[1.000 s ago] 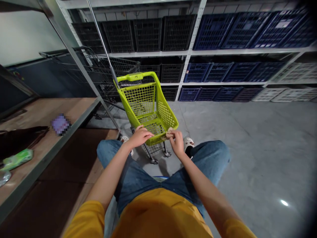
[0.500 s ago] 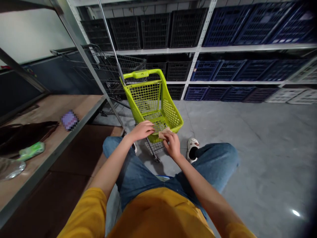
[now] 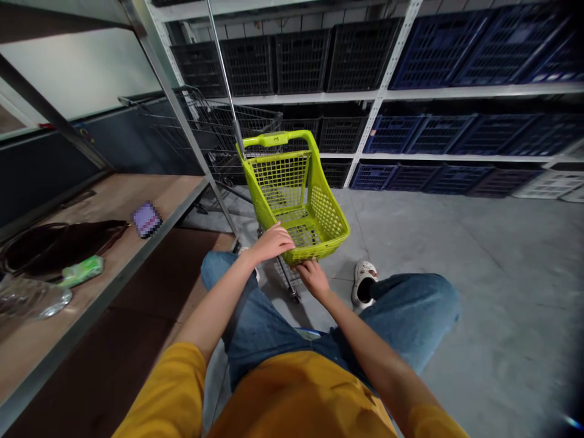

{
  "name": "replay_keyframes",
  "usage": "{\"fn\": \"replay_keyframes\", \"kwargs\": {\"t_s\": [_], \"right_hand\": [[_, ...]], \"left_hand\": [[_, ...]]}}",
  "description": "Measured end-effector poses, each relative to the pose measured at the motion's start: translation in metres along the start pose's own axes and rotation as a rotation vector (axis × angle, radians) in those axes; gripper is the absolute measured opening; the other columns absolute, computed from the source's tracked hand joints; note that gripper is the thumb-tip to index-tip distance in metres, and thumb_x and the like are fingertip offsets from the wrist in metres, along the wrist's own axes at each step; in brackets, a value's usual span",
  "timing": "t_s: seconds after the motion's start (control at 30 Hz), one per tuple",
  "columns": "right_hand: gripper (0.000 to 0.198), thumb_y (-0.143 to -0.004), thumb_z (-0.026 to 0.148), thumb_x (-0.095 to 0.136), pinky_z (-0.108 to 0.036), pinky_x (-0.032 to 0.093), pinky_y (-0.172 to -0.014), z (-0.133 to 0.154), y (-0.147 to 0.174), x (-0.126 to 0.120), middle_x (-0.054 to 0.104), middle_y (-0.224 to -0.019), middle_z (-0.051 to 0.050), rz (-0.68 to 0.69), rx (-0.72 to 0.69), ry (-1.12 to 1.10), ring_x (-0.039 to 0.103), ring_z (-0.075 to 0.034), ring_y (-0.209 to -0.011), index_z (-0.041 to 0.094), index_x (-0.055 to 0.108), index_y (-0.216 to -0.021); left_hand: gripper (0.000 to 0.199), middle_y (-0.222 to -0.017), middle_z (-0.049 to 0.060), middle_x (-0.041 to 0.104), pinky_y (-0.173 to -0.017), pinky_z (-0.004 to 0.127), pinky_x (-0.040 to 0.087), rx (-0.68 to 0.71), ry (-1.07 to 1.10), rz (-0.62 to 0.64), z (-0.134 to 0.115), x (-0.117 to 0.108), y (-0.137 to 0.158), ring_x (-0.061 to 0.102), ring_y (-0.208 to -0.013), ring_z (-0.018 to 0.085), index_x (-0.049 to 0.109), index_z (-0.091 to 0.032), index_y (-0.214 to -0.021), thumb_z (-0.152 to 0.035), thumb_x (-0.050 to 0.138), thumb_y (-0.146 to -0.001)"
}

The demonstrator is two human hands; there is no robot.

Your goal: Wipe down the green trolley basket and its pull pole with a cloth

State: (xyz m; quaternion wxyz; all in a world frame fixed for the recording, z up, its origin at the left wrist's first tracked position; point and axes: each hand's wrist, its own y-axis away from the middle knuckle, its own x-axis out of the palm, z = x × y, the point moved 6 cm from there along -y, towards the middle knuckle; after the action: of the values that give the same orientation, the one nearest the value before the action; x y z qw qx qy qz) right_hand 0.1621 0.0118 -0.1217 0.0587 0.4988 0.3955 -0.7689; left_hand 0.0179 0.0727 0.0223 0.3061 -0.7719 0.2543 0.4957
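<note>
A lime-green plastic shopping basket (image 3: 326, 226) on a wheeled frame stands in front of me, tilted, its near end between my knees. My left hand (image 3: 272, 243) grips the near left corner of its rim, fingers bent over the edge. Just below the near rim, my right hand (image 3: 314, 277) presses curled fingers against the outside of the basket's lower front. The brown cloth seen in this hand a moment ago is now hidden by the fingers and the basket.
On the left, a wooden shelf (image 3: 150, 260) with a metal edge bears a dark bag (image 3: 55, 246), a green packet (image 3: 83, 271), a clear plastic container (image 3: 39, 298) and a blurred purple item (image 3: 146, 219). Behind are a wire trolley (image 3: 237, 125) and racks of black and blue crates (image 3: 438, 52).
My right hand has gone from the near rim, where it held the cloth, down to the basket's lower front. My left hand has settled onto the rim corner. The view has shifted slightly left.
</note>
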Motion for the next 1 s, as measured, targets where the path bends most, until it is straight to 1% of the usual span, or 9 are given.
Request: {"fn": "replay_keyframes", "kwargs": {"t_s": [0.17,0.27,0.33,0.4,0.53,0.67,0.77,0.87,1.0], "right_hand": [[0.028,-0.096,0.02,0.049,-0.037,0.054,-0.083,0.014,0.014,-0.036,0.062,-0.104,-0.01,-0.082,0.065,-0.071,0.056,-0.023,-0.095,0.025,0.067,-0.117],[0.029,-0.097,0.023,0.05,-0.038,0.053,-0.083,0.015,0.018,-0.066,0.062,-0.105,-0.01,-0.135,0.092,-0.092,0.057,-0.024,-0.096,0.025,0.065,-0.121],[0.03,-0.097,0.024,0.051,-0.04,0.052,-0.086,0.011,0.018,-0.084,0.062,-0.107,-0.011,-0.189,0.111,-0.072,0.057,-0.025,-0.099,0.026,0.065,-0.123],[0.031,-0.097,0.024,0.051,-0.042,0.052,-0.087,0.006,0.017,-0.093,0.062,-0.109,-0.011,-0.221,0.129,-0.045,0.057,-0.026,-0.101,0.026,0.065,-0.124],[0.032,-0.097,0.021,0.048,-0.04,0.052,-0.086,0.001,0.02,-0.069,0.063,-0.106,-0.009,-0.13,0.106,-0.048,0.057,-0.025,-0.1,0.03,0.067,-0.123],[0.033,-0.096,0.016,0.049,-0.041,0.052,-0.09,-0.001,0.033,-0.026,0.061,-0.093,-0.006,-0.044,0.12,-0.053,0.057,-0.024,-0.093,0.032,0.07,-0.115],[0.031,-0.096,0.016,0.049,-0.039,0.051,-0.087,-0.001,0.039,-0.012,0.06,-0.09,-0.005,-0.027,0.143,-0.036,0.057,-0.024,-0.091,0.03,0.071,-0.113],[0.03,-0.097,0.019,0.048,-0.034,0.052,-0.08,0.004,0.037,-0.02,0.061,-0.09,-0.006,-0.007,0.12,-0.058,0.057,-0.023,-0.091,0.029,0.071,-0.114],[0.034,-0.1,0.025,0.044,-0.038,0.052,-0.087,0.002,0.021,-0.055,0.065,-0.104,-0.008,-0.077,0.187,-0.124,0.058,-0.024,-0.101,0.029,0.066,-0.126]], "left_hand": [[0.028,-0.096,-0.001,0.078,-0.12,0.045,0.022,0.031,0.034,0.012,-0.023,0.012,-0.004,0.065,-0.098,0.016,0.076,-0.027,-0.088,-0.038,0.052,-0.098],[0.025,-0.114,0.001,0.075,-0.119,0.043,0.026,0.089,0.075,0.004,-0.026,0.01,-0.011,0.063,-0.111,0.017,0.075,-0.028,-0.097,-0.04,0.054,-0.098],[0.025,-0.124,0.002,0.071,-0.12,0.046,0.022,0.076,0.051,-0.04,-0.02,0.004,-0.016,0.059,-0.12,0.019,0.075,-0.028,-0.098,-0.043,0.056,-0.096],[0.027,-0.116,0.001,0.073,-0.123,0.051,0.013,0.032,0.025,-0.054,-0.013,0.001,-0.021,0.06,-0.116,0.019,0.075,-0.027,-0.091,-0.047,0.057,-0.095],[0.031,-0.087,-0.002,0.074,-0.124,0.053,0.002,-0.028,0.006,-0.021,-0.005,0.006,-0.026,0.064,-0.097,0.017,0.074,-0.026,-0.082,-0.048,0.056,-0.094],[0.029,-0.086,-0.002,0.073,-0.123,0.054,0.002,-0.058,-0.006,-0.04,-0.005,0.007,-0.028,0.063,-0.097,0.018,0.074,-0.026,-0.081,-0.044,0.056,-0.094],[0.027,-0.089,-0.002,0.074,-0.123,0.054,0.001,-0.054,-0.006,0.002,-0.013,0.007,-0.029,0.063,-0.099,0.018,0.074,-0.026,-0.081,-0.042,0.057,-0.094],[0.025,-0.093,-0.004,0.076,-0.124,0.053,-0.001,-0.001,0.018,0.053,-0.029,0.012,-0.029,0.064,-0.1,0.017,0.075,-0.027,-0.083,-0.04,0.057,-0.094],[0.023,-0.093,-0.004,0.077,-0.124,0.05,0.001,0.008,0.044,0.009,-0.039,0.02,-0.027,0.063,-0.099,0.016,0.076,-0.029,-0.085,-0.039,0.057,-0.094]]}}
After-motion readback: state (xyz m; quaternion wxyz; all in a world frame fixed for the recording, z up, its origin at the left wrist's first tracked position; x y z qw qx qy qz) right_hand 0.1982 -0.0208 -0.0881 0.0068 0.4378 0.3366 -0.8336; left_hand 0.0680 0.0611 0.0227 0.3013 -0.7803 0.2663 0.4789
